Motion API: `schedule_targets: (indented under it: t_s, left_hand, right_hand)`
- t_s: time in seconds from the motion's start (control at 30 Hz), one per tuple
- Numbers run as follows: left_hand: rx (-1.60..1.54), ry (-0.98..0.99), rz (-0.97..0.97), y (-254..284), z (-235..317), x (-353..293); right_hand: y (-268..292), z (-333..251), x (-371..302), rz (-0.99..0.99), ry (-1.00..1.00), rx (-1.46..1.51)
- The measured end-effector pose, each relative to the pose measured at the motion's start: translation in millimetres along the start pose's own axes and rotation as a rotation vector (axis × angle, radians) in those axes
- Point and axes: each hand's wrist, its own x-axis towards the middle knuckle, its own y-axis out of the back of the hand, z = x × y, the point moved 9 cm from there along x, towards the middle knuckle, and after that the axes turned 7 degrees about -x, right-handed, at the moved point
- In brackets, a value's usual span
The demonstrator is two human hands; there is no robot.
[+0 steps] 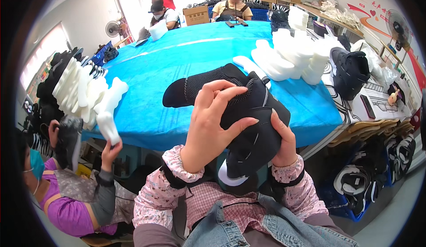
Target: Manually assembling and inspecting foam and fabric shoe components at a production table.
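Both of my hands hold a black shoe upper (248, 138) above the near edge of the table. Its mesh toe part (195, 87) points left, and a white curved edge (231, 176) shows at its lower end. My left hand (211, 122) lies over the middle, with bent fingertips on the mesh and the thumb on the dark fabric. Around the right side of the upper wraps my right hand (284, 142), thumb in front and its other fingers hidden behind. Just beyond the upper, a white foam form (246, 62) lies on the table, partly covered.
A blue cloth (146, 127) covers the table. White foam forms stand piled at the right (288, 56) and left (80, 85). A black shoe (348, 71) and phone (367, 106) are at right, above a blue crate (355, 205). A co-worker (80, 193) sits at left; others work opposite.
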Motion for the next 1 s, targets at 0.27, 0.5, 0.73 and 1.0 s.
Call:
schedule_targets:
  t_s: [0.27,0.5,0.73,1.0]
  left_hand:
    - [-0.051,0.029,0.027,-4,-2,-1]
    - [-0.218,0.073,-0.046,-4,-8,0]
    - [-0.236,0.183,-0.158,-11,-23,-5]
    - [-0.058,0.12,-0.035,-7,-10,2]
  right_hand:
    - [0,-5,-1,0.031,0.157,-0.093]
    - [-9,-14,1,-0.048,0.168,-0.217]
    - [2,-23,3,0.013,0.09,-0.474]
    - [2,-12,4,0.13,0.142,-0.05]
